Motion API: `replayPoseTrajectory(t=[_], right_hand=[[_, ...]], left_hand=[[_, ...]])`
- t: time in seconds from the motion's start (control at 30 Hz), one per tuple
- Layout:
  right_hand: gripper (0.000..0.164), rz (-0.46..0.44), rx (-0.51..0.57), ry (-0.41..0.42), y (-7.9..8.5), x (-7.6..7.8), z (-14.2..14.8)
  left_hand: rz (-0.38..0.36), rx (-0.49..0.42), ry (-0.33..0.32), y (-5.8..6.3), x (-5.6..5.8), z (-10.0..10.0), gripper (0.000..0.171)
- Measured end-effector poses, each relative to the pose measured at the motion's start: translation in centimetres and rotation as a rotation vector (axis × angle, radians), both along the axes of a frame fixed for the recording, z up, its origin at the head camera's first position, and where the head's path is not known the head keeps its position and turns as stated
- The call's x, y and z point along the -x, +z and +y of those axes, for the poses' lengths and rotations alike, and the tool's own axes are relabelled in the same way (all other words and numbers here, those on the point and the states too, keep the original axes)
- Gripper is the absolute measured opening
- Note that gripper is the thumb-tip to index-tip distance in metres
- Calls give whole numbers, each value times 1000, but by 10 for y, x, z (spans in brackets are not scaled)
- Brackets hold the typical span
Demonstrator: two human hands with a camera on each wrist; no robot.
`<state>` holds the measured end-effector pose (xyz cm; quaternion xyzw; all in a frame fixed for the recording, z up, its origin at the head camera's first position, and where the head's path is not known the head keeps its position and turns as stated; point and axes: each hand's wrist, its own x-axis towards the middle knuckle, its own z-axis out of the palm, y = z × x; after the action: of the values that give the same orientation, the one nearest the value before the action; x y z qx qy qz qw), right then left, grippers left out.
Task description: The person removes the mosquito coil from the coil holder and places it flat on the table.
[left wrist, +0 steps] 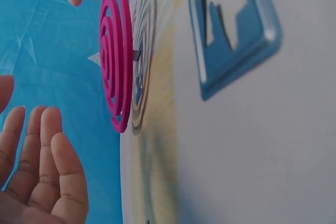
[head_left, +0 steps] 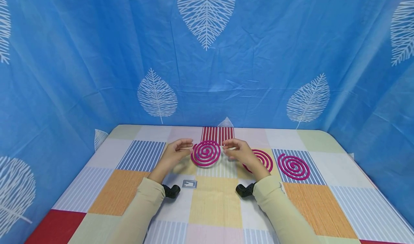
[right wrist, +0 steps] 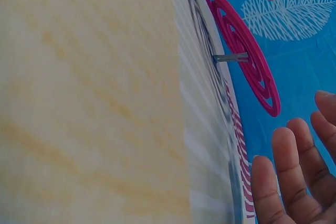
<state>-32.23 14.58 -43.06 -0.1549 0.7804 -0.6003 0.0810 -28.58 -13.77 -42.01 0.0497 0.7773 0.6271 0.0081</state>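
Observation:
A magenta mosquito coil [head_left: 206, 153] sits raised and level between my two hands. In the right wrist view, a small upright metal prong [right wrist: 229, 57] supports the coil near its middle, above a pale ringed disc [right wrist: 210, 51]. My left hand [head_left: 176, 152] is at the coil's left edge, fingers loosely curved with nothing in them. On the other side, my right hand [head_left: 239, 151] has the same loosely bent fingers and is empty. Both wrist views show gaps between the coil and the fingers.
Two more magenta coils lie right of the hands: one coil [head_left: 266, 160] partly behind the right forearm, another coil [head_left: 293, 166] farther right. A small grey metal plate [head_left: 189, 184] lies near the left wrist. A blue leaf-print curtain [head_left: 233, 75] encloses the patchwork-covered table [head_left: 215, 201].

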Motion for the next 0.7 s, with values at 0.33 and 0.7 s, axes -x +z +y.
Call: replayPoseTrajectory(t=[0.33,0.7], right_hand=[[40,-78,4,-40,-4,4,-6],[42,-90,-45,-32,-6,11,-10]], left_hand=[[-36,21,14,-4,2,2,43],[-58,35,47,-6,2,5,42]])
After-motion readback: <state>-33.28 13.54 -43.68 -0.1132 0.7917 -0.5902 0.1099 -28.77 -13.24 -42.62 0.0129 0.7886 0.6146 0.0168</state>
